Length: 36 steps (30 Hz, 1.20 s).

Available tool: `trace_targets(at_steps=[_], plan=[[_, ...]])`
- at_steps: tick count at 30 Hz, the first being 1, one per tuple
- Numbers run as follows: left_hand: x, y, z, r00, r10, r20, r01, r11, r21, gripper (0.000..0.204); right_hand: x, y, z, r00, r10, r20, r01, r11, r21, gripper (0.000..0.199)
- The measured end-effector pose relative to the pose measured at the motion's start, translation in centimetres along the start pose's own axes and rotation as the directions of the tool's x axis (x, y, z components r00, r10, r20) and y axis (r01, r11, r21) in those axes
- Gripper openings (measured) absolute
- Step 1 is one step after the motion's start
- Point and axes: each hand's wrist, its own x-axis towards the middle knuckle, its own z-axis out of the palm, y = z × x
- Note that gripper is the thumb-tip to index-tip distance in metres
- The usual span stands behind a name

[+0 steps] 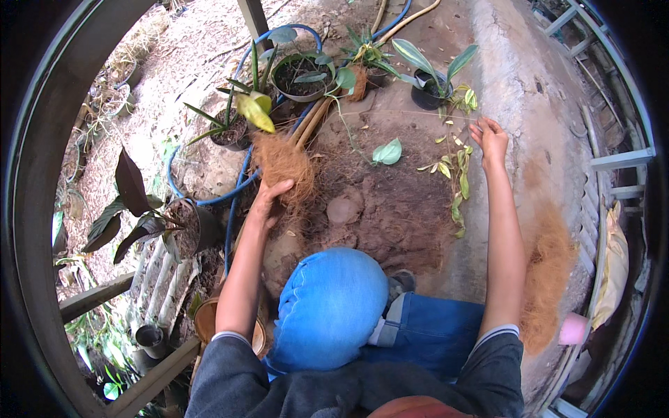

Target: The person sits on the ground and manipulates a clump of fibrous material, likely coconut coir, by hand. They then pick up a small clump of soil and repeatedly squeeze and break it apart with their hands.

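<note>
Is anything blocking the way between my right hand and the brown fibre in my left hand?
Nothing visible blocks your right hand from the brown fibre in your left hand; the green leaf and yellowing vine between appear to lie lower, on the ground.

This looks like a garden or plant-growing yard, outdoors: potted plants point(426, 96) stand along the upper edge of a bare soil patch point(404, 216), a blue hose point(209, 201) curls beyond its left edge.
</note>
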Motion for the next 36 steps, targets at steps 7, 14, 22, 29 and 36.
trace_targets(at_steps=[7,14,22,29,36], plan=[[0.6,-0.5,-1.0,0.996,-0.012,-0.092,0.013,1.000,0.007,0.077,1.9,9.9,4.2,0.969,-0.246,-0.006,0.181,0.731,-0.657,0.035],[1.3,-1.5,-2.9,0.992,-0.002,-0.125,-0.005,0.998,-0.055,0.074,-7.5,10.3,18.8,0.827,-0.279,0.488,0.490,0.784,-0.382,0.023],[2.4,-3.1,-3.7,0.988,-0.001,-0.153,-0.005,0.999,-0.041,0.071,-9.3,17.3,26.2,0.802,-0.171,0.572,0.477,0.761,-0.440,0.017],[4.6,-4.7,-2.7,0.988,-0.020,-0.151,0.011,0.998,-0.059,0.063,-10.1,21.4,28.0,0.770,-0.026,0.638,0.579,0.449,-0.680,0.019],[6.8,-4.5,-5.3,0.990,-0.085,-0.109,0.084,0.996,-0.013,0.073,-9.3,20.8,27.8,0.655,0.133,0.744,0.264,0.882,-0.390,0.027]])
